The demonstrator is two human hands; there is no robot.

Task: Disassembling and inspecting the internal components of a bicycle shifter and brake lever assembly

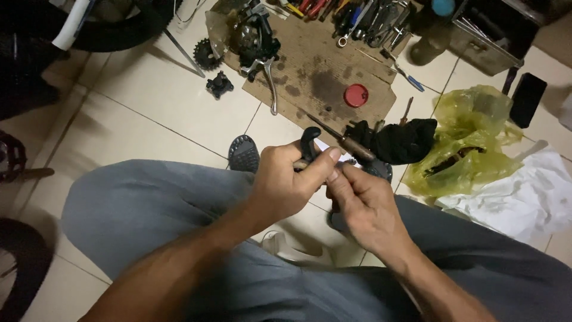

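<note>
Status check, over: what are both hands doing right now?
Left hand grips small black part. Right hand pinches beside it. Screwdriver, black rag on floor beyond.

Below me, a pale tiled floor (161,113) carries a stained cardboard sheet (322,77) topped by a red lid (356,95) and brake lever (269,77). I see a black cloth (402,140), yellow plastic bag (471,137), white bag (524,191) and small sprocket (207,55) alongside.
</note>
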